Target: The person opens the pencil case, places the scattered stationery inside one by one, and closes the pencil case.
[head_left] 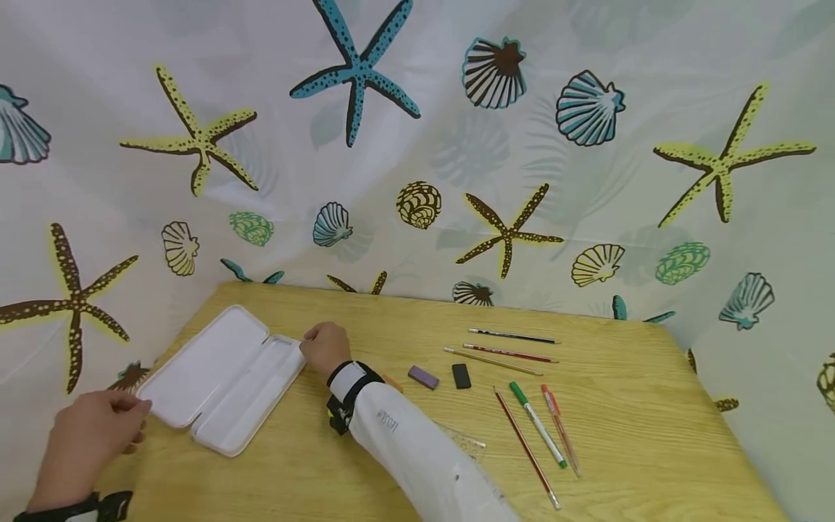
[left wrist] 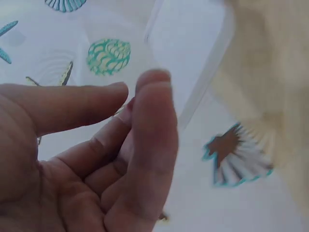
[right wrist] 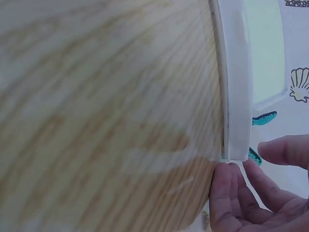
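A white pencil case (head_left: 251, 395) lies unfolded on the wooden table, its flat lid (head_left: 205, 366) on the left and its shallow base on the right. No contents show inside it. My left hand (head_left: 98, 438) is at the lid's near left corner. Its fingers are loosely bent, and a gap shows between thumb (left wrist: 104, 99) and forefinger (left wrist: 154, 130), with nothing held. At the far right end of the base is my right hand (head_left: 326, 348). In the right wrist view, its fingertips (right wrist: 227, 176) touch the case's end while the thumb (right wrist: 280, 150) stands apart.
Right of the case lie a purple eraser (head_left: 424, 377), a black eraser (head_left: 461, 376), several pencils (head_left: 512, 353), a green pen (head_left: 538, 424) and a red pen (head_left: 561, 428). My right sleeve partly covers a clear ruler (head_left: 466, 441). A shell-patterned cloth (head_left: 417, 145) hangs behind the table.
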`<state>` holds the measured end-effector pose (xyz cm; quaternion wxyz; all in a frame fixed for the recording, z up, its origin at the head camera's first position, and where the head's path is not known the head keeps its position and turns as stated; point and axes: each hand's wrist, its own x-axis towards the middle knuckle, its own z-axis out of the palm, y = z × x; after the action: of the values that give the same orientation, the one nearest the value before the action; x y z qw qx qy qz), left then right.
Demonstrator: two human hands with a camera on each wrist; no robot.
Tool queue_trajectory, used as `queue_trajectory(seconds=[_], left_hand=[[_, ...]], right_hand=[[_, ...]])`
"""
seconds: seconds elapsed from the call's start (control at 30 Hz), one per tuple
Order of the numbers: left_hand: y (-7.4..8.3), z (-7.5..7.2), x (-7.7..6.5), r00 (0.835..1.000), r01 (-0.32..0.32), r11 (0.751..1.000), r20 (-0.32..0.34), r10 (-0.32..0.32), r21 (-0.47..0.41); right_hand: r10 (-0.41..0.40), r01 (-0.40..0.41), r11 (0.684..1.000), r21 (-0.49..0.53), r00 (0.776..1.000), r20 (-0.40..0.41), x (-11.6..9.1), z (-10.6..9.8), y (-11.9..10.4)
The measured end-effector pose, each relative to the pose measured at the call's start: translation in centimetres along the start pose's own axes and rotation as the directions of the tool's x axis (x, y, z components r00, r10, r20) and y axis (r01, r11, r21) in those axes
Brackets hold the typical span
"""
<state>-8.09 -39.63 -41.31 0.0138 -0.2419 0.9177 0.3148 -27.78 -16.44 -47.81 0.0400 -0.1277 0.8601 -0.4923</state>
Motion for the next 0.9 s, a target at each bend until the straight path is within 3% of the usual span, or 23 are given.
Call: queue_trajectory(seconds=[0.13, 0.23, 0.67, 0.9], left_hand=[[-0.4, 1.7, -0.4, 0.991, 0.009, 0.999, 0.135, -0.002, -0.051], [-0.7, 2.8, -0.9, 0.985, 0.023, 0.998, 0.172, -0.012, -0.066], [0.5, 5.5, -1.3, 0.991, 0.023, 1.000, 0.134, -0.020, -0.021], [0.4, 5.8, -0.5, 0.996, 0.010, 0.995, 0.085, -0.018, 0.099]], right_hand=[[0.005, -0.005, 1.000, -0.006, 1.000, -0.004, 0.2, 0.1, -0.3], [0.013, -0.013, 1.000, -0.007, 1.000, 0.016, 0.3, 0.6, -0.4], [-0.034, 0.036, 0.997, -0.064, 0.998, 0.044, 0.2, 1.0, -0.6], [-0.029, 0.034, 0.993, -0.113, 0.998, 0.049, -0.4, 0.1, -1.1]])
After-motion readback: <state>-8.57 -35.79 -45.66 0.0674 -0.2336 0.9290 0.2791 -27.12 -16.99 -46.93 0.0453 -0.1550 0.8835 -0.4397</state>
